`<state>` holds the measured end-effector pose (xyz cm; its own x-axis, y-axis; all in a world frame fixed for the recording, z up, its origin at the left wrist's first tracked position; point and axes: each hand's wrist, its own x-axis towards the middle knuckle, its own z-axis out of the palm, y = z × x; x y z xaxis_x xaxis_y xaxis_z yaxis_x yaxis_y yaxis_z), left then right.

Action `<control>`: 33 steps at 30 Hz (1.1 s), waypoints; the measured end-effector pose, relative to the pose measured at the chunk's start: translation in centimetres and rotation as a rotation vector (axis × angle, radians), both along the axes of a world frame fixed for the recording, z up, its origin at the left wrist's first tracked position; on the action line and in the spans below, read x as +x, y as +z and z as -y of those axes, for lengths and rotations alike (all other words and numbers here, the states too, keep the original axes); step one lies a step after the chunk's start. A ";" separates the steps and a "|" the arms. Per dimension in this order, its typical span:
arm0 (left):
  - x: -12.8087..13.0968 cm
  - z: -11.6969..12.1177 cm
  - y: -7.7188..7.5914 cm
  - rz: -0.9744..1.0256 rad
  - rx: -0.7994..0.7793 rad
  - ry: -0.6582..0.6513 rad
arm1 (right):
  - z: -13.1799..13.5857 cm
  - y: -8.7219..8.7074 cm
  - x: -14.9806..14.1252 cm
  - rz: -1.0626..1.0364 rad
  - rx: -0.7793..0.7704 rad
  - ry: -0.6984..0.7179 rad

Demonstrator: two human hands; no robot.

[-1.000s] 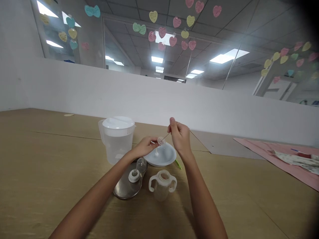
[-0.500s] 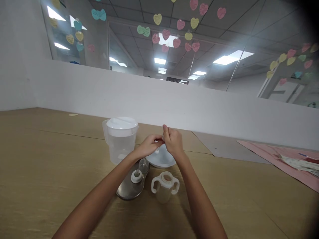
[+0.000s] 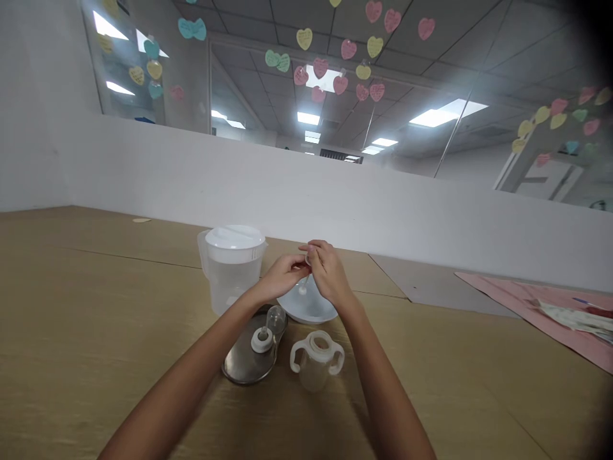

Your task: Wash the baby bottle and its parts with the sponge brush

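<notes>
My left hand and my right hand meet above a white bowl, their fingers pinching a small translucent disc. The disc is mostly hidden by my fingers. A thin stem with a white tip hangs below it. Nearest my left forearm, a steel dish holds a clear baby bottle on its side and a white bottle collar. A lidded plastic jug stands just left of my left hand. A two-handled sippy cup stands below the bowl, untouched.
The tan table runs to a white wall at its far side. A grey board and a pink mat lie to the right, with patterned cloth on the mat.
My hands have come together over the bowl, the right moving left. The thin rod seen earlier between them is now hidden in my fingers. The table objects have not moved.
</notes>
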<state>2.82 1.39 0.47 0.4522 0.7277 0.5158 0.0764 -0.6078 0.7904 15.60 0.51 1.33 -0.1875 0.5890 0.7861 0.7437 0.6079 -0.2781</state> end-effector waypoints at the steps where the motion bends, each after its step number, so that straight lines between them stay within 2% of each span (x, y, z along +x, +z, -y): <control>1: 0.0 0.0 -0.1 0.007 0.014 -0.001 | 0.1 0.1 0.0 0.002 0.016 0.007; 6: 0.5 -0.5 -0.8 0.018 0.165 0.041 | 2.8 2.1 1.1 0.009 0.273 -0.062; 10: 0.9 -0.7 -1.1 -0.009 0.271 0.063 | 6.4 3.8 1.5 -0.128 0.480 -0.091; 12: 0.8 -0.9 -1.3 -0.033 0.302 0.090 | 8.4 4.6 1.4 -0.289 0.555 -0.123; 14: 0.6 -1.3 -1.5 -0.068 0.290 0.136 | 9.9 5.5 1.8 -0.577 0.663 -0.225; 15: 0.5 -1.5 -1.6 -0.084 0.267 0.154 | 10.2 5.8 2.2 -0.750 0.741 -0.287; 17: 0.3 -1.9 -1.8 -0.085 0.209 0.169 | 9.7 6.3 3.9 -0.917 0.775 -0.290; 19: 0.3 -2.2 -1.8 -0.051 0.173 0.180 | 7.4 5.9 5.9 -0.933 0.614 -0.193; 20: 0.3 -2.3 -1.8 -0.042 0.162 0.190 | 5.6 5.2 6.9 -0.927 0.458 -0.140; 22: 0.4 -2.5 -1.7 -0.049 0.155 0.218 | 1.5 3.2 8.4 -0.839 0.049 -0.082; 23: 0.4 -2.6 -1.7 -0.067 0.153 0.230 | -0.5 1.9 8.8 -0.759 -0.125 -0.105; 25: 0.4 -2.6 -1.8 -0.123 0.160 0.242 | -3.7 -0.9 8.9 -0.455 -0.422 -0.233; 27: 0.4 -2.6 -1.9 -0.188 0.189 0.244 | -5.5 -3.1 8.6 -0.363 -0.493 -0.280; 29: 0.3 -2.4 -1.9 -0.250 0.225 0.250 | -6.1 -4.4 8.3 -0.305 -0.521 -0.328; 33: 0.2 -1.8 -1.5 -0.333 0.247 0.272 | -5.8 -4.6 8.4 -0.209 -0.534 -0.399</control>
